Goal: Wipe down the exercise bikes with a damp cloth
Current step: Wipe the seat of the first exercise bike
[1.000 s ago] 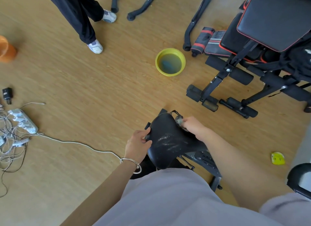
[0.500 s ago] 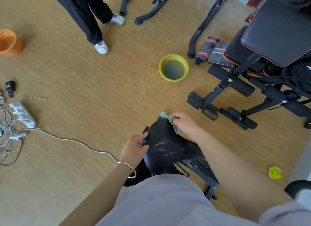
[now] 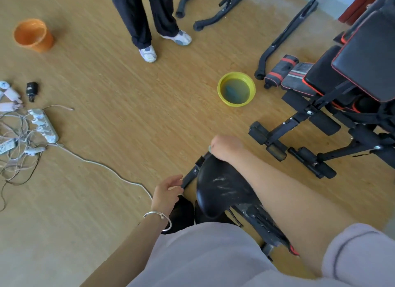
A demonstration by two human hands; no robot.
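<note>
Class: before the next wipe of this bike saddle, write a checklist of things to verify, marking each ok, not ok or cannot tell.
1. Black padded bike saddle clean: not ok, white streaks on top.
2. Small green cloth in right hand: ok, a corner shows under the curled hand.
3. Left hand steadying: ok, it touches the black metal bracket beside the saddle.
4. Cloth damp: cannot tell.
5. Round yellow basin of water upright, close by: ok.

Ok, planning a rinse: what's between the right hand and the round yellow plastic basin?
Only bare wooden floor, in the head view, between the right hand and the round yellow plastic basin.
</note>
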